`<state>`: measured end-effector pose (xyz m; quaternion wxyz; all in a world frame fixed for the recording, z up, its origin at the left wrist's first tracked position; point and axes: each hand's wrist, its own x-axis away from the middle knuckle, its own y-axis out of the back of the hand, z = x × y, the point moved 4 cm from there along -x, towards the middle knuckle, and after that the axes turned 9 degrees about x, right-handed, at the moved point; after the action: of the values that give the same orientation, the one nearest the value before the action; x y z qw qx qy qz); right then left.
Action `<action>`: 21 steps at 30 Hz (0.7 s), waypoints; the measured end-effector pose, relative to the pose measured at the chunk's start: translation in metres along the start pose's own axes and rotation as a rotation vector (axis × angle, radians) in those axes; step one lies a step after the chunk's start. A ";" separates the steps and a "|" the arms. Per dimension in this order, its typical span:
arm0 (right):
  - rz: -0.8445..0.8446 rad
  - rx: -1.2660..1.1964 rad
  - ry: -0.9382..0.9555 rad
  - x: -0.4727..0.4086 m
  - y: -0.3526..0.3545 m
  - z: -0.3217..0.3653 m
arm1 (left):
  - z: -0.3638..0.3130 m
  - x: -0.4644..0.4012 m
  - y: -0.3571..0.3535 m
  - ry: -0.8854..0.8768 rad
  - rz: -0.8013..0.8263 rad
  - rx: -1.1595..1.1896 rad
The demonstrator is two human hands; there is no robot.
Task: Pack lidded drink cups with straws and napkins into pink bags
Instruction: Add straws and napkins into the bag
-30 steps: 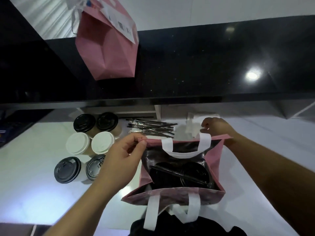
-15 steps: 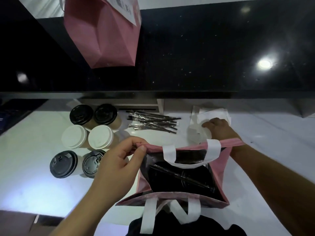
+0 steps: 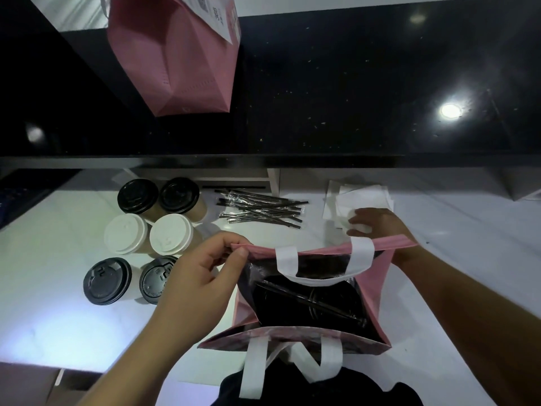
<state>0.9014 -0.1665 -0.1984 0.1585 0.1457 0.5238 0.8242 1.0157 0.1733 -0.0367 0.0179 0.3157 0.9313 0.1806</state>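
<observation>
**Right hand on the napkins while the left holds the pink bag open**

Head view: An open pink bag point(image 3: 371, 291) with white handles stands on the white counter point(image 3: 44, 317), close to the person. Inside it lie dark cup lids with a wrapped straw point(image 3: 310, 301) slanting across them, its long axis running from the bag's far left to its near right. The left hand point(image 3: 199, 285) pinches the bag's far-left rim corner between thumb and fingers, keeping the mouth open. Just beyond the bag's far-right rim, the right hand point(image 3: 377, 224) has its fingers curled on the white napkins point(image 3: 360, 197), apparently gripping one. The napkins lie directly behind the bag, so the right hand is much the nearer; bringing one in likely means lifting it back over the far rim. Left of the bag stand six lidded cups point(image 3: 146, 235); behind its far-left corner lies a pile of wrapped straws point(image 3: 263, 209). A second pink bag point(image 3: 181, 54) sits on the dark ledge above.
</observation>
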 end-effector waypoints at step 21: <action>-0.437 -0.259 -0.530 0.023 0.074 -0.006 | -0.009 -0.006 0.004 -0.056 -0.018 -0.010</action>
<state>0.8706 -0.1915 -0.1319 0.4782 0.2175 0.3745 0.7641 1.0211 0.1699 -0.0278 0.0470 0.3123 0.9324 0.1760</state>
